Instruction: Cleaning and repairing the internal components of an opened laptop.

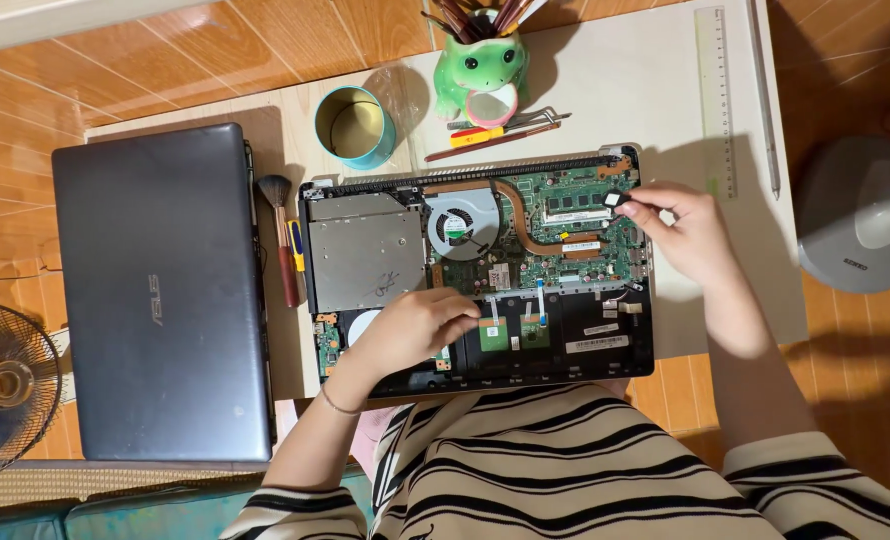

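Both my hands are down on the opened laptop (475, 265), which lies bottom-up at the centre of the frame with its cover off, so the board is laid bare. My left hand (415, 328) rests flat and loosely curled on the lower edge of the chassis, low and left of centre, fingers closed on nothing; I judge it is there to keep the machine from sliding. My right hand (680, 225), at the right edge of the board, pinches a small black part (612, 199) between thumb and forefinger, just above the green circuit board (565, 215). Whether that part is free or seated I cannot tell.

Near my left hand sit the fan (462, 222) and the copper heat pipe (525, 215), with the silver drive bay (365, 250) to their left.

Tools lie within reach along the top of the table (645, 80): screwdrivers (495, 132) just above the laptop, a frog-shaped pen holder (480, 65), and a teal tin (355, 125). A brush (283, 240) lies just beside the laptop's left side, handy for dust. A clear ruler (715, 95) lies in the upper right. At the left, well apart from the work, a closed grey laptop (160, 290) lies out of the way, and a fan guard (5, 385) shows at the lower left edge. A grey lamp base (860, 215) stands far right.
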